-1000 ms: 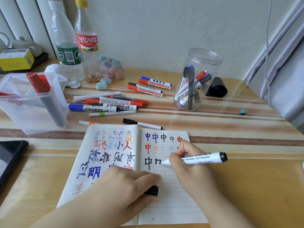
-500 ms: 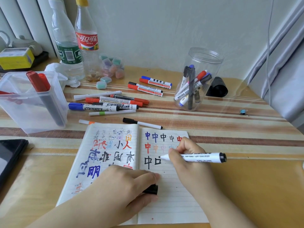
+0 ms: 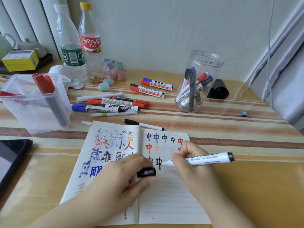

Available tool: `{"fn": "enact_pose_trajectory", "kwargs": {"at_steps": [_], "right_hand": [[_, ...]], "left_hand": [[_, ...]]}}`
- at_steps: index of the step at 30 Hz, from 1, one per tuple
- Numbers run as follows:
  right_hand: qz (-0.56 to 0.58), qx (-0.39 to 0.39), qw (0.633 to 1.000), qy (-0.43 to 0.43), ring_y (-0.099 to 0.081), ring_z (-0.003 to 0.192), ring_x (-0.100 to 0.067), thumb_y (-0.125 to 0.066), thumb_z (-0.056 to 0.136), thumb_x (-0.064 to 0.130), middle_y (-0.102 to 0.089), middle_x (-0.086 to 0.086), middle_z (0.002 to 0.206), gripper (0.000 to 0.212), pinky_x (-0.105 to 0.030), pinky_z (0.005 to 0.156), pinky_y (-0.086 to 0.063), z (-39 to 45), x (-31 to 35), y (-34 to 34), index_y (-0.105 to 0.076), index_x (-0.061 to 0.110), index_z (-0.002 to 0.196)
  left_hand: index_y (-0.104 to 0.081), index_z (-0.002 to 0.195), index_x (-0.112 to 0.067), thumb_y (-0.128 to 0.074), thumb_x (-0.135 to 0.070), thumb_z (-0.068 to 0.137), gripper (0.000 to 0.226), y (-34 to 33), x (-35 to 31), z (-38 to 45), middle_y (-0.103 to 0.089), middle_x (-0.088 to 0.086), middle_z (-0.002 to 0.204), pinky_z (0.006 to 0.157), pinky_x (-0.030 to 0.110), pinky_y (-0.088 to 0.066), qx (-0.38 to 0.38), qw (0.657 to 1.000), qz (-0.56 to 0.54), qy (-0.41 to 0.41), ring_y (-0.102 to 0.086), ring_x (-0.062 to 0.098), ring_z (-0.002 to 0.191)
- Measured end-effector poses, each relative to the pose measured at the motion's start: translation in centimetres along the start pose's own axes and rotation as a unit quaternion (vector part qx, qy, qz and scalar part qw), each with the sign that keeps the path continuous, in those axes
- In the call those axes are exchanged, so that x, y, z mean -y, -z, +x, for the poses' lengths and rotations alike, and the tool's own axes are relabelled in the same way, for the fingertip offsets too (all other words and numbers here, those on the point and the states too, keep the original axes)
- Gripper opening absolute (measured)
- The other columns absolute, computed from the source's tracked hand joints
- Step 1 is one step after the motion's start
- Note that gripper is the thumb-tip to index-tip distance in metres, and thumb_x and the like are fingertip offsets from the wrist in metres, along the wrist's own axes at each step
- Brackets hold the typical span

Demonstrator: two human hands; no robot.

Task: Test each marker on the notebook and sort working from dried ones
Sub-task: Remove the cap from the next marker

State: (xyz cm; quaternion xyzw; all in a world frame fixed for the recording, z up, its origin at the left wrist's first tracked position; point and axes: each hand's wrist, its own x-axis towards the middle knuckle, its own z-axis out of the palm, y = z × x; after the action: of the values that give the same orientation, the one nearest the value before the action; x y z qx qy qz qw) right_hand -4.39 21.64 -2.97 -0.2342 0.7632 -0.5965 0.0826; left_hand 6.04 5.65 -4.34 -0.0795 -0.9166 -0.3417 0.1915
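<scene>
The open lined paper notebook (image 3: 164,195) lies flat on the striped wooden table (image 3: 246,186), its pages carrying test characters in black, blue, red and orange ink. The right hand (image 3: 192,171) grips an uncapped white-barrelled marker with a black end (image 3: 209,158); the barrel lies nearly level, and its tip sits at the right page just beside a black character in the third row. The left hand (image 3: 118,178) rests on the notebook's centre fold and pinches the black marker cap (image 3: 146,172) between thumb and fingers. Behind the notebook, a loose group of capped red, blue and black whiteboard markers (image 3: 113,104) lies on the table. A round clear plastic jar (image 3: 199,79) to the right holds several markers upright. A rectangular translucent plastic bin (image 3: 35,102) to the left holds red-capped markers.
</scene>
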Motion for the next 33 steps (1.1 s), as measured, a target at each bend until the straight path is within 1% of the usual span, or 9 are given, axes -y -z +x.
{"fn": "enact_pose_trajectory", "kwargs": {"at_steps": [3,6,11,16,19,20,24,29,33], "right_hand": [[0.065,0.005,0.998,0.027,-0.028,0.042,-0.009,-0.057,0.067,0.039,-0.033,0.003,0.042,0.031,-0.021,0.043,-0.024,0.0,0.4,0.3,-0.037,0.02,0.053],[0.13,0.021,0.991,0.039,-0.03,0.04,-0.007,-0.055,0.066,0.04,-0.033,0.002,0.041,0.034,-0.016,0.043,-0.028,-0.2,1.0,0.4,-0.034,0.016,0.054],[0.147,0.055,0.987,0.045,-0.03,0.039,-0.006,-0.055,0.065,0.038,-0.034,0.003,0.039,0.028,-0.013,0.043,-0.029,-0.4,1.1,-0.1,-0.037,0.021,0.052],[0.123,0.078,0.989,0.039,-0.03,0.04,-0.009,-0.056,0.066,0.039,-0.035,0.007,0.04,0.027,-0.018,0.043,-0.028,-0.3,1.0,-0.5,-0.038,0.027,0.05],[0.1,0.095,0.99,0.029,-0.031,0.041,-0.012,-0.057,0.068,0.041,-0.037,0.007,0.04,0.027,-0.025,0.045,-0.027,-0.3,0.6,-0.9,-0.04,0.027,0.051],[0.104,0.101,0.989,0.024,-0.032,0.041,-0.013,-0.057,0.068,0.041,-0.037,0.007,0.039,0.027,-0.026,0.045,-0.027,-0.4,0.5,-1.0,-0.041,0.027,0.052],[0.131,0.117,0.984,0.025,-0.034,0.041,-0.015,-0.057,0.07,0.039,-0.041,0.005,0.037,0.026,-0.023,0.048,-0.031,-0.4,0.3,-1.4,-0.041,0.029,0.052],[0.154,0.129,0.979,0.019,-0.038,0.039,-0.008,-0.058,0.069,0.039,-0.044,0.002,0.037,0.026,-0.017,0.048,-0.033,-0.6,0.3,-1.8,-0.042,0.026,0.053],[0.182,0.144,0.973,-0.009,-0.04,0.038,-0.007,-0.063,0.066,0.043,-0.048,0.002,0.039,0.028,-0.015,0.043,-0.033,-0.5,0.6,-1.8,-0.045,0.027,0.053]], "left_hand": [[-0.05,0.09,-0.044,-0.043,-0.055,0.082,0.015,-0.1,-0.1,0.2,-0.055,-0.022,0.075,0.053,0.007,-0.035,-0.045,0.996,-0.04,0.06,-0.049,0.004,0.058],[-0.047,0.092,-0.047,-0.036,-0.061,0.079,0.022,0.0,-0.3,0.5,-0.055,-0.026,0.077,0.057,0.008,-0.035,-0.047,0.995,-0.046,0.073,-0.05,0.002,0.064],[-0.048,0.097,-0.039,-0.039,-0.06,0.081,0.028,-0.1,-0.2,0.6,-0.053,-0.03,0.075,0.055,0.005,-0.033,-0.021,0.997,-0.046,0.06,-0.048,-0.003,0.061],[-0.047,0.1,-0.043,-0.035,-0.071,0.081,0.036,-0.2,0.1,0.5,-0.055,-0.013,0.074,0.053,0.006,-0.032,-0.012,0.998,-0.046,0.047,-0.047,-0.001,0.058],[-0.05,0.1,-0.036,-0.034,-0.065,0.087,0.035,-0.1,-0.1,0.6,-0.051,-0.031,0.071,0.056,-0.001,-0.031,-0.003,0.999,-0.028,0.016,-0.045,-0.015,0.061],[-0.051,0.099,-0.035,-0.034,-0.063,0.088,0.035,-0.1,-0.1,0.7,-0.049,-0.033,0.069,0.056,-0.001,-0.031,-0.002,1.0,-0.021,0.008,-0.045,-0.016,0.062],[-0.053,0.095,-0.028,-0.039,-0.049,0.093,0.025,0.1,-0.4,0.8,-0.043,-0.024,0.071,0.058,-0.002,-0.028,-0.01,1.0,-0.001,-0.025,-0.041,-0.016,0.063],[-0.055,0.094,-0.023,-0.043,-0.041,0.094,0.022,0.2,-0.8,0.7,-0.048,-0.018,0.069,0.056,0.0,-0.028,-0.017,0.999,0.01,-0.035,-0.045,-0.003,0.061],[-0.061,0.089,-0.021,-0.049,-0.04,0.09,0.022,0.2,-1.1,0.8,-0.048,-0.019,0.064,0.053,0.001,-0.028,-0.026,1.0,-0.003,-0.012,-0.042,-0.007,0.055]]}}
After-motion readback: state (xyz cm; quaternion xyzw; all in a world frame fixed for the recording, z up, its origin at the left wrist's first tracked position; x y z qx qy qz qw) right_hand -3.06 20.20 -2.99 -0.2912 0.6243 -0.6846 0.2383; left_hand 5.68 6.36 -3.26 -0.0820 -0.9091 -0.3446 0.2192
